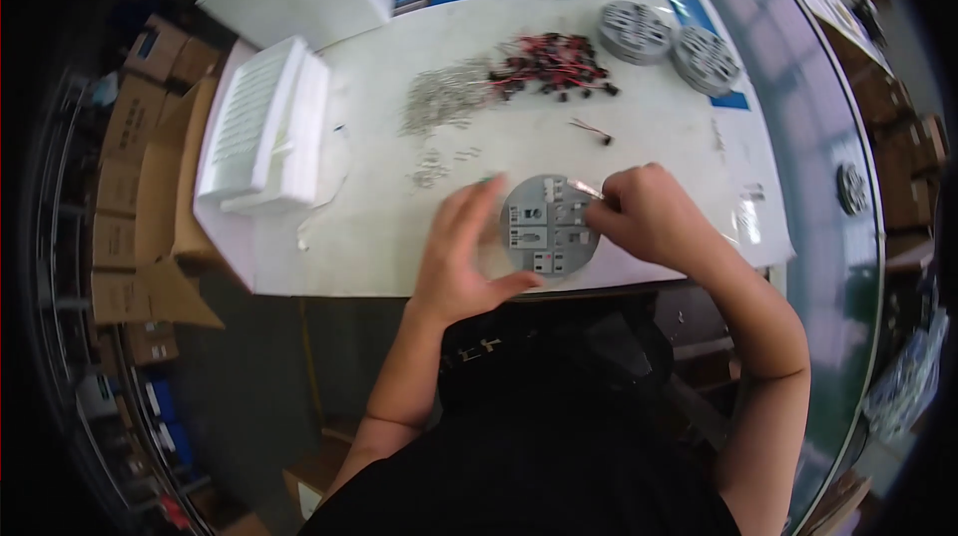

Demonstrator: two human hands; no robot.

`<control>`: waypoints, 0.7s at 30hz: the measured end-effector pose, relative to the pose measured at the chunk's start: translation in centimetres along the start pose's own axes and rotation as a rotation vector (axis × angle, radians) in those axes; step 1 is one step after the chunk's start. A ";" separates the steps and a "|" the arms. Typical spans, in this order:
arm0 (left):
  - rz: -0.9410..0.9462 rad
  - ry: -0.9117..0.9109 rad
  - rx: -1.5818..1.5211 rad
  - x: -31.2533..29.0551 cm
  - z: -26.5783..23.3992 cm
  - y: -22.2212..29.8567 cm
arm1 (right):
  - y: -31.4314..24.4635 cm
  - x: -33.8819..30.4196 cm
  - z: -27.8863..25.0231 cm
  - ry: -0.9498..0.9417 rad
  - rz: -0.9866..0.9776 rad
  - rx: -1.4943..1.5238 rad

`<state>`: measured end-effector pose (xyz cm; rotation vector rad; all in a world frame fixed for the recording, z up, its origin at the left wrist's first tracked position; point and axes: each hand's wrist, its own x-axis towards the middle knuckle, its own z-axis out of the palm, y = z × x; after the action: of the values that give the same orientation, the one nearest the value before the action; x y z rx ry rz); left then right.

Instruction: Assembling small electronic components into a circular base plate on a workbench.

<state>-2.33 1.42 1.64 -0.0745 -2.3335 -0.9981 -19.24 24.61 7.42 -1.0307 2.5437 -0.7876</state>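
A round grey disc (543,211) with slots and small pale parts on its face lies near the table's front edge. My left hand (461,252) is spread beside the disc's left side, thumb reaching toward its lower rim; fingers are apart and slightly blurred. At the disc's right edge my right hand (639,215) is closed around a thin silvery piece (587,189), whose tip points at the upper right of the disc. Fingers hide most of that piece, so its kind is unclear. A short wire lead with a black end (605,140) lies just beyond the disc.
Farther back are a pile of red-and-black wire leads (554,65) and a heap of small metal pieces (444,95). Two stacks of grey discs (635,32) (707,62) stand at the back right. White foam trays (264,127) occupy the left side, with cardboard boxes (165,197) beyond the table.
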 end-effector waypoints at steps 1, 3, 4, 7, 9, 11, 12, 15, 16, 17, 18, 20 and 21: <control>-0.016 -0.125 0.055 0.0 0.1 0.1 | -0.9 0.7 0.7 -0.046 0.011 0.017; -0.063 -0.216 0.152 0.0 -0.2 0.2 | -1.7 2.3 1.8 0.034 0.019 0.042; -0.045 -0.208 0.141 -0.1 -0.3 0.1 | -0.6 3.1 1.9 0.158 0.022 0.053; -0.033 -0.172 0.107 -0.3 0.5 0.0 | 2.1 4.0 2.0 0.438 -0.189 -0.181; -0.024 -0.173 0.032 -0.3 0.7 -0.3 | 4.3 4.8 3.2 0.384 -0.168 -0.231; -0.013 -0.113 0.056 -0.1 0.2 -0.2 | 3.7 5.6 2.9 0.356 -0.168 -0.262; 0.000 -0.068 0.076 0.0 0.0 -0.2 | 2.3 5.9 2.4 0.308 -0.149 -0.103; 0.030 0.037 0.067 2.2 -1.2 -0.1 | -0.4 6.4 1.9 0.207 -0.075 0.207; 0.044 0.100 0.046 3.6 -1.8 -0.3 | -0.8 7.0 2.0 0.104 -0.083 0.365; 0.060 0.168 0.033 4.6 -2.2 -0.4 | -1.2 7.6 2.0 0.000 -0.099 0.523; 0.058 0.166 0.029 5.2 -2.2 -0.5 | -1.6 7.8 2.2 -0.105 -0.112 0.681; 0.043 0.115 -0.002 6.9 -1.9 -1.1 | -1.6 8.4 3.3 -0.127 -0.150 0.725; 0.034 0.087 -0.021 7.5 -1.6 -1.3 | -1.4 8.6 4.2 -0.153 -0.185 0.772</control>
<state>-8.04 -1.86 5.76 -0.0775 -2.2363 -0.9891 -22.67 16.09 4.40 -0.9916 1.7603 -1.5043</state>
